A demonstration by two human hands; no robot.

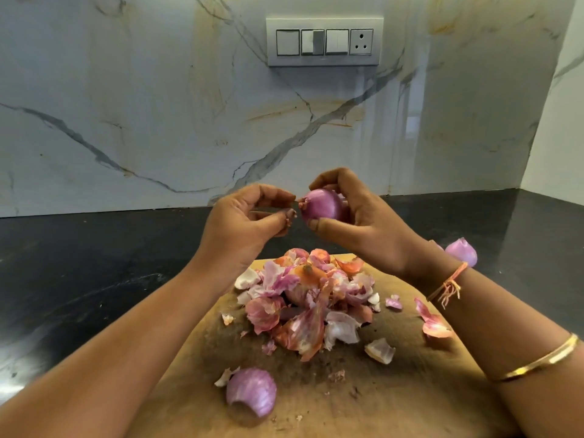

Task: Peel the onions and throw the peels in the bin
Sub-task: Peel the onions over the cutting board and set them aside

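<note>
One red onion (322, 208), held above the far edge of the chopping board (395, 390).
Right hand (357, 216) curls its fingers round it; left hand (246, 219) pinches a skin scrap (290, 216) at its tip. Risks: the scrap tears short; flakes drift off the board, where one peel (462, 250) already lies beyond its right corner.

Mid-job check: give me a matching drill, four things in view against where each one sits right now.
Things
1. round purple onion
2. heap of pink papery onion peels
3. hollow purple onion shell
4. grey switch panel

Places
A. on the marble wall
B. gripped in the right hand
C. piled in the middle of the wooden cutting board
D. alone near the board's near edge

Pairs: 1-B, 2-C, 3-D, 4-A
</note>
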